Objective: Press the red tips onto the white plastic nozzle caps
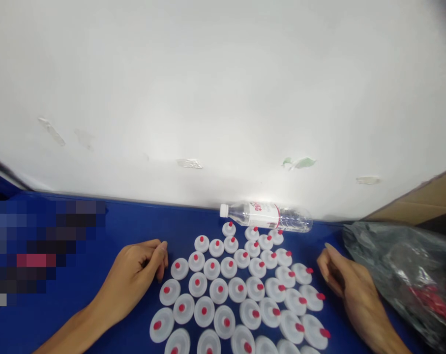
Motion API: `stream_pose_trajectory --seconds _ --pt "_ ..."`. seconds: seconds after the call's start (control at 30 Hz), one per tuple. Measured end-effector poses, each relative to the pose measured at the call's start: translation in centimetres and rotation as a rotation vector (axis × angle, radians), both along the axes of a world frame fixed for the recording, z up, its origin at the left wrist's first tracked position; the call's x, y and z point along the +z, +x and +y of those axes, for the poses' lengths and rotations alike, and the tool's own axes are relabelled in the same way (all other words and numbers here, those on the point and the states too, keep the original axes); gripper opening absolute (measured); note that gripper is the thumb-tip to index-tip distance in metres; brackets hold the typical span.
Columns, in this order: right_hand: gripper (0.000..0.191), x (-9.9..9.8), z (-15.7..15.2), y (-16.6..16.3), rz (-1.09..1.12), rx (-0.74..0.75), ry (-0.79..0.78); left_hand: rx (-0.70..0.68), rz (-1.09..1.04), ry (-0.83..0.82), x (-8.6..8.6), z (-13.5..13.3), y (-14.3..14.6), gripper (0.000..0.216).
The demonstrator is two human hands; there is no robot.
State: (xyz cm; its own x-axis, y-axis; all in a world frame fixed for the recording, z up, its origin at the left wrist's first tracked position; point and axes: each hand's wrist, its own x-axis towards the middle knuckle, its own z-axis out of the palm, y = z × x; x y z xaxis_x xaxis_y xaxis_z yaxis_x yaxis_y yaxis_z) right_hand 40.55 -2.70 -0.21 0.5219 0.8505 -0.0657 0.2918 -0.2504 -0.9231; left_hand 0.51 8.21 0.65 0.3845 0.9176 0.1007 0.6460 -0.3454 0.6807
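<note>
Translucent white round caps with red tips, several of them, stand spread over the blue table; one is this cap [219, 291]. My left hand [134, 275] rests on the table left of the caps, its fingers curled in and the thumb against the index finger. Nothing shows in it. On the other side, my right hand [350, 287] lies right of the caps with fingers loosely curled and thumb over them, also with nothing visible inside. Neither hand touches a cap.
A clear plastic bottle [265, 216] with a white cap lies on its side behind the caps, along the white wall [223, 108]. A dark plastic bag [396, 260] holding red pieces is at the right, near cardboard [422, 199]. Pixelation covers the left edge.
</note>
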Motion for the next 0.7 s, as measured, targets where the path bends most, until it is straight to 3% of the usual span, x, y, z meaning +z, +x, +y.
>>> stream_pose_trajectory --seconds 0.7 --pt "0.067 -0.25 0.03 0.22 -0.005 0.011 0.009 -0.004 0.004 0.012 0.06 -0.04 0.08 0.070"
